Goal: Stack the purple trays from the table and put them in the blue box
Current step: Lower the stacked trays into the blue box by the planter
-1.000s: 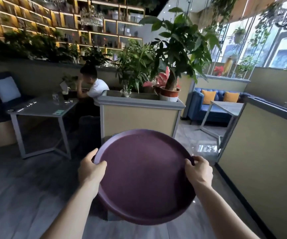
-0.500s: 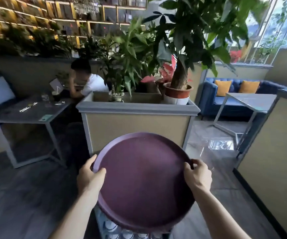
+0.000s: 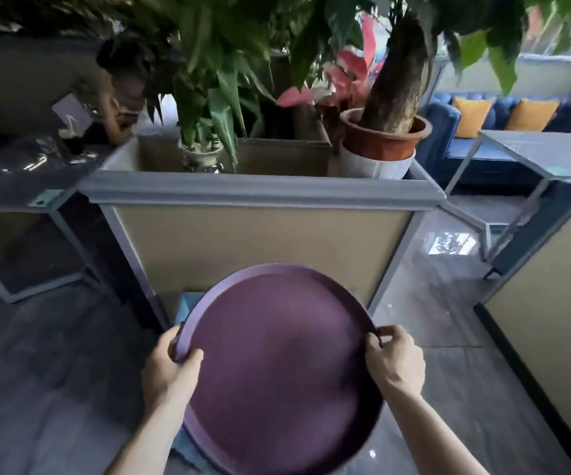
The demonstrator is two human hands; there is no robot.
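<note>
Purple tray (image 3: 277,371) between left hand (image 3: 167,368) and right hand (image 3: 397,361)

Both bare forearms rise from the bottom edge of the frame toward its lower centre, angled slightly inward. The left hand (image 3: 169,366) sits left of centre, fingers curled around the left rim of the purple tray (image 3: 277,365), thumb pressed on the top surface. The right hand (image 3: 395,359) sits right of centre, knuckles up, fingers hooked over the right rim with the thumb tucked along the edge. The wrists are about level, well apart, each clamped on its own side.
</note>
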